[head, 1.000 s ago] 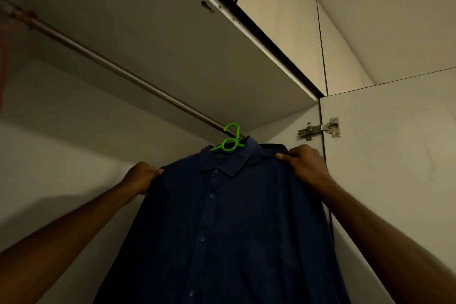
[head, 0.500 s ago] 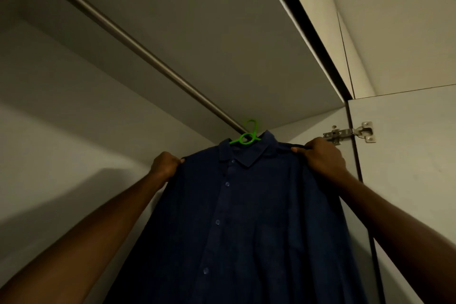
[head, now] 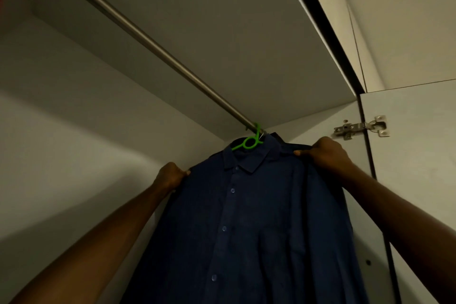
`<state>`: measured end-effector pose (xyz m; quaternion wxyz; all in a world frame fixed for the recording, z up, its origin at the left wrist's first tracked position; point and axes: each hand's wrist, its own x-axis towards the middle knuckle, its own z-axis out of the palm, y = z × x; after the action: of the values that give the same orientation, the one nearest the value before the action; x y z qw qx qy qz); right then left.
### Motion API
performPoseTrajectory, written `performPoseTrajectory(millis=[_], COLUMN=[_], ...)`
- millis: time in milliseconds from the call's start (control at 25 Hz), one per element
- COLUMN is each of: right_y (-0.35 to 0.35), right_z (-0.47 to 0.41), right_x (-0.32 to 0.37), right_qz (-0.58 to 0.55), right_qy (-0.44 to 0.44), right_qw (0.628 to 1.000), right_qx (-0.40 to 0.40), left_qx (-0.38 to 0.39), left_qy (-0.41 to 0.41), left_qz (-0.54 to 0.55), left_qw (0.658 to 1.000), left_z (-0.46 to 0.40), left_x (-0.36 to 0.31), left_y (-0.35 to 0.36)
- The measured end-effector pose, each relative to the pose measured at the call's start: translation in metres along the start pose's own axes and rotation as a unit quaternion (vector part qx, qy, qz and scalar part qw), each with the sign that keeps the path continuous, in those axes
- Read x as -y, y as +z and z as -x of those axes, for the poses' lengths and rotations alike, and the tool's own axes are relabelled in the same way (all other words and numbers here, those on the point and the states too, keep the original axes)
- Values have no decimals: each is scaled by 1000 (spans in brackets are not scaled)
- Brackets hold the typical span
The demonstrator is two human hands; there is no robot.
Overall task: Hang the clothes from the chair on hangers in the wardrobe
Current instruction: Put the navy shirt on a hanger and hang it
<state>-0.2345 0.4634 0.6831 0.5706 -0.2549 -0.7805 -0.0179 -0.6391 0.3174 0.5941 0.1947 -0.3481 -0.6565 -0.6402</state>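
Both hands (head: 249, 163) at shirt (head: 259, 224) shoulder edges

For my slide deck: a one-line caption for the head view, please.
Both hands, left hand and right hand, grip the navy shirt by its shoulders, its green hanger at the wardrobe rail.

Our blue shirt (head: 259, 217) now up closer to the rail (head: 148, 39) than before, the green hanger (head: 249, 140) hook now over the rail's right end, our left hand (head: 170, 176) and right hand (head: 325, 155) moved up with the shoulders.
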Motion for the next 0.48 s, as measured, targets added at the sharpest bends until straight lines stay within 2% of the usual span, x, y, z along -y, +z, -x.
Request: performPoseTrajectory(millis=[120, 280, 480], right_y=[-3, -3, -1], right_z=[16, 39, 73], right_x=[-4, -4, -9], right_qz=[-35, -57, -141], right_qy=[-14, -70, -61], right_qw=[999, 996, 988], right_qx=[1, -4, -15], left_qx=[6, -47, 36], left_qy=[-26, -49, -69], left_qz=[-67, -107, -119], left_qw=[997, 992, 990], left_z=[14, 53, 105], left_x=[-1, -6, -12], left_y=[-3, 3, 20])
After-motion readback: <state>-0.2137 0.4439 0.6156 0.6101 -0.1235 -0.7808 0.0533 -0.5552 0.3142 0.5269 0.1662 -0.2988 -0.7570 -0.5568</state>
